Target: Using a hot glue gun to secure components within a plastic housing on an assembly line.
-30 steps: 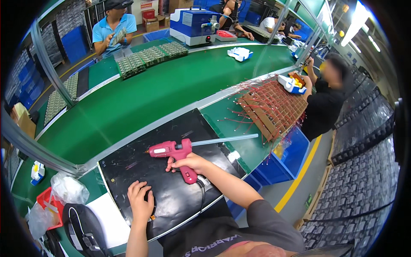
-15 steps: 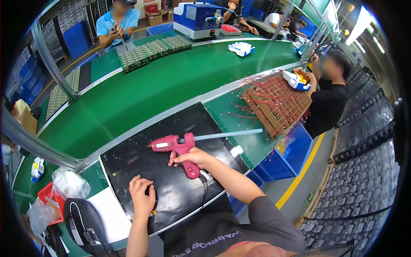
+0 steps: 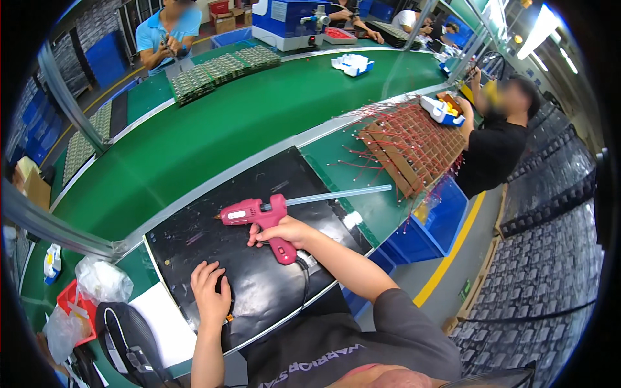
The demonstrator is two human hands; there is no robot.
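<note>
My right hand (image 3: 286, 231) is wrapped round the handle of a pink hot glue gun (image 3: 244, 213), whose nozzle points left. A long translucent glue stick (image 3: 339, 194) juts from the gun's rear toward the right. The gun is over a black mat (image 3: 252, 284), and its dark cord runs down from the handle across the mat. My left hand (image 3: 211, 291) rests palm down near the mat's left side, fingers outstretched, with nothing visible in it. A small orange piece (image 3: 229, 318) shows beside the left wrist; the rest of it is hidden.
Beyond the mat runs a green conveyor belt (image 3: 194, 142). To the right, a cardboard grid tray (image 3: 411, 142) bristles with red wires, above a blue bin (image 3: 433, 223). At left are a red bin (image 3: 68, 296), plastic bags and a black case (image 3: 129, 339). A co-worker (image 3: 501, 136) sits right.
My view has shifted slightly, so the scene appears a little further left and higher. Both hands and the glue gun keep nearly the same places over the mat.
</note>
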